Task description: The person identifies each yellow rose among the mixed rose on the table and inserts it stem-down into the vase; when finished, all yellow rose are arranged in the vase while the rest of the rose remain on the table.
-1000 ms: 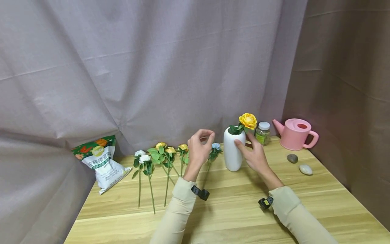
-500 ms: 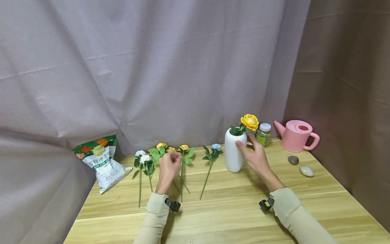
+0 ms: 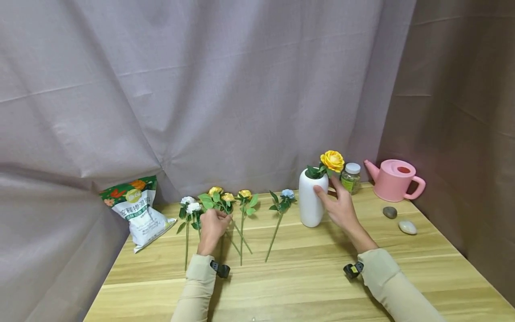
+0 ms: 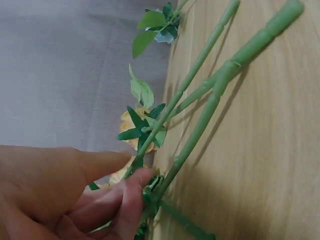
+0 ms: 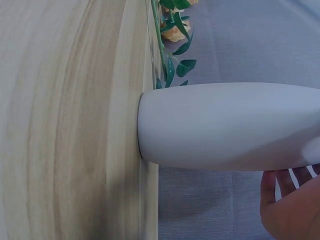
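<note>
My left hand [image 3: 213, 227] is among the yellow roses [image 3: 227, 197] lying on the table. In the left wrist view its thumb and fingers [image 4: 131, 192] come together round a green stem [image 4: 172, 107], with other stems crossing close by. My right hand [image 3: 339, 206] grips the upper side of a white vase [image 3: 310, 203], thumb in front and the other fingers behind. One larger yellow rose [image 3: 332, 161] leans out of the vase mouth, its lower stem hidden inside. The right wrist view shows the vase base [image 5: 150, 125] standing on the table.
White roses [image 3: 193, 207] lie left of my left hand, beside an upright printed bag [image 3: 138, 214]. A blue rose [image 3: 287, 194] lies left of the vase. To the right are a lidded jar [image 3: 351, 180], a pink watering can [image 3: 392, 183], a dark stone [image 3: 390, 212] and a pale stone [image 3: 407, 227].
My left hand has moved left from beside the vase and down to the yellow roses, its fingers now at a stem. My right hand stays on the vase.
</note>
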